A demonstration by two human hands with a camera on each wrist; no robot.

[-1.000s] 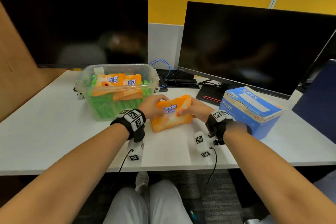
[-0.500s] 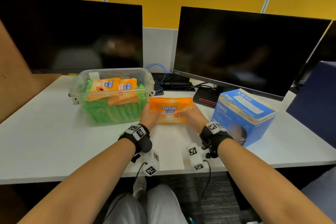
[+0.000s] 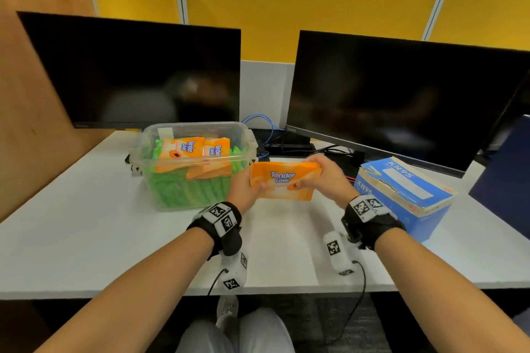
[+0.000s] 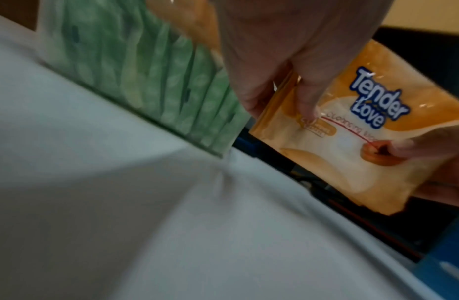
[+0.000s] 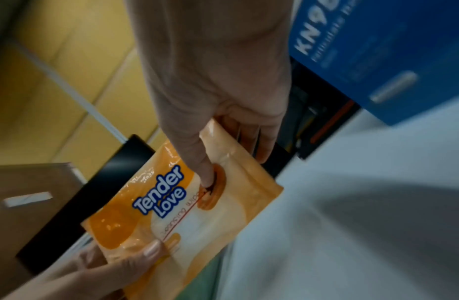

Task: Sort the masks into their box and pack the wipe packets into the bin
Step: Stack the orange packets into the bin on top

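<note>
Wipe packet [image 3: 282, 184], orange, held upright above the desk [image 3: 86, 223] just right of the clear bin [image 3: 198, 165]. Left hand [image 3: 246, 190] pinches its left edge and right hand [image 3: 325, 179] its right edge, thumbs on the printed face; each grip is closed on the packet. To finish the step well, carry it level over the bin rim and lower it flat onto the two orange packets [image 3: 195, 149] lying on the green packets [image 3: 183, 190], releasing only once it rests. Legible print: "Tender Love" on the packets; "KN95" on the blue mask box [image 3: 401, 198] at right, flap closed.
</note>
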